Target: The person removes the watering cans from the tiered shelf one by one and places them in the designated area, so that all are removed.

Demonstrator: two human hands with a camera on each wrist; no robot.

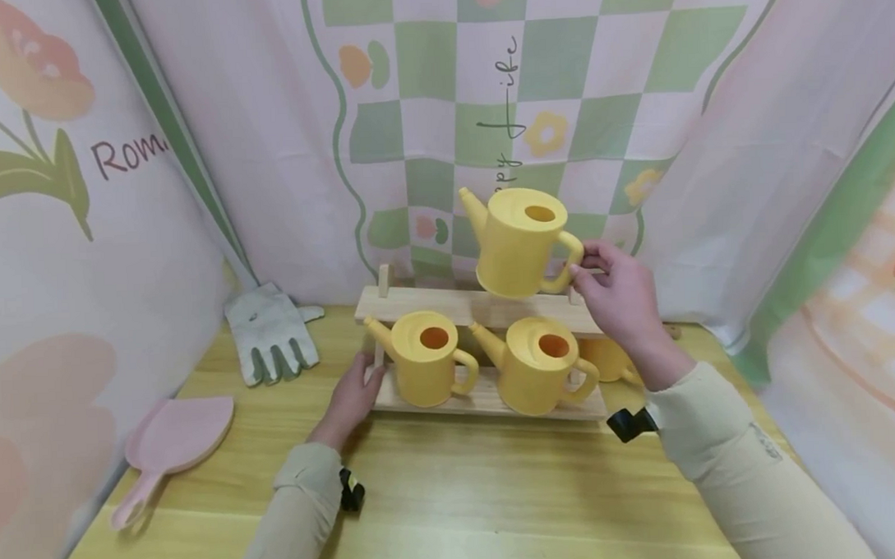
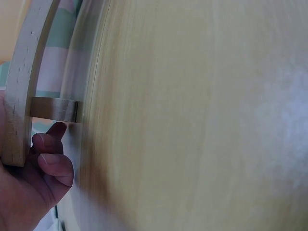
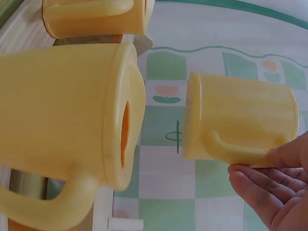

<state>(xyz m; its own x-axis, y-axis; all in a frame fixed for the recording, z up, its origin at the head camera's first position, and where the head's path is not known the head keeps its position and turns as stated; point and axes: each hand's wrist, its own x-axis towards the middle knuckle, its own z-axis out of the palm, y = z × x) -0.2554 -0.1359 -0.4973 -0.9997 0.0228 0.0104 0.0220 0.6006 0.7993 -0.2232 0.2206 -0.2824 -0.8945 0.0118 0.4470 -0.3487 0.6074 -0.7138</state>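
Observation:
My right hand [image 1: 620,296] pinches the handle of a yellow watering can [image 1: 519,246], held up over the top shelf of a wooden two-tier rack [image 1: 485,309]. Its spout points left in the head view. On the lower shelf stand two similar cans, a left one [image 1: 419,373] and a right one [image 1: 527,382]. My left hand [image 1: 352,396] grips the rack's left end; the left wrist view shows the fingers curled round its wooden end [image 2: 21,86]. In the right wrist view, thumb and fingers [image 3: 255,192] hold the raised can [image 3: 245,115] by its handle.
Another yellow can [image 1: 604,359] is partly hidden behind my right forearm. A white work glove [image 1: 267,328] and a pink dustpan [image 1: 177,437] lie on the wooden table [image 1: 455,493] to the left. Patterned curtains [image 1: 265,154] hang behind and at both sides.

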